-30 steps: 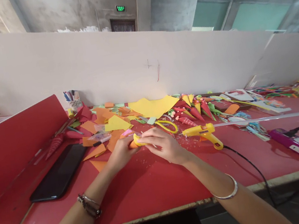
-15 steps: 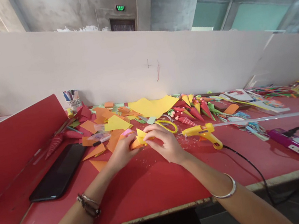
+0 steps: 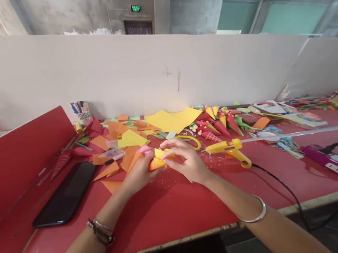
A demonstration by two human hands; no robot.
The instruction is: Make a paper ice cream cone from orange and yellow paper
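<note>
Between my hands, above the red table (image 3: pixel 177 212), is a small folded piece of yellow and orange craft paper (image 3: pixel 158 154). My left hand (image 3: pixel 141 171) is closed round its orange lower part. At its yellow upper edge, the fingers of my right hand (image 3: pixel 187 158) pinch from the right side. Fingers hide much of the piece's shape. Just behind my right hand lie yellow-handled scissors (image 3: pixel 195 141), partly covered. A yellow hot glue gun (image 3: pixel 227 147) rests to the right, its clear glue stick (image 3: pixel 291 135) poking out of the back.
A black phone (image 3: pixel 66 194) lies at left by a red divider (image 3: pixel 21 161). Orange and yellow scraps (image 3: pixel 132 139) spread behind my hands, near red cone shapes (image 3: pixel 221 128). The black cord (image 3: pixel 280 181) runs to a purple power strip (image 3: pixel 330 161). A pen cup (image 3: pixel 83 114) stands at back.
The fingers of my right hand have shifted slightly on the paper piece, and its yellow tip looks lower and more folded. My left hand has barely moved.
</note>
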